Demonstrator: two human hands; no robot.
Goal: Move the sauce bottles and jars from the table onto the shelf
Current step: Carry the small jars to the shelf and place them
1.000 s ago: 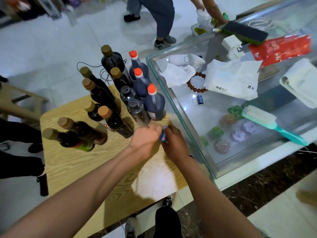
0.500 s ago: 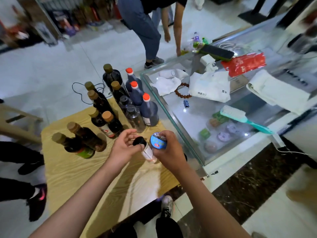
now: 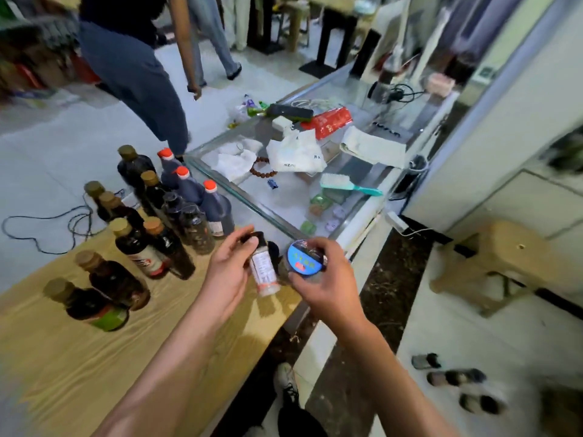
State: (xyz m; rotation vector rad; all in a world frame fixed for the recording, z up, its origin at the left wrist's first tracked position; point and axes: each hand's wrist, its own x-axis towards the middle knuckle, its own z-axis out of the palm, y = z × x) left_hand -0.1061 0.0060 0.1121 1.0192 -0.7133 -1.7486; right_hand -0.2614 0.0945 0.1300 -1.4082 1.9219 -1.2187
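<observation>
Blue-lidded jar (image 3: 305, 259) in my right hand (image 3: 328, 280), black-capped spice bottle (image 3: 264, 269) pinched tilted in my left hand (image 3: 227, 274), both lifted above the bench's (image 3: 79, 357) near-right edge; that loose pinch could drop the bottle to the floor.

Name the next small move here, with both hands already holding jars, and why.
Probably carry both toward the shelf, which is not clearly in view. The left hand grips a small black-capped jar, the right hand a blue-lidded jar; both are lifted off the table. With no free grip, the remaining bottles must wait.
</observation>
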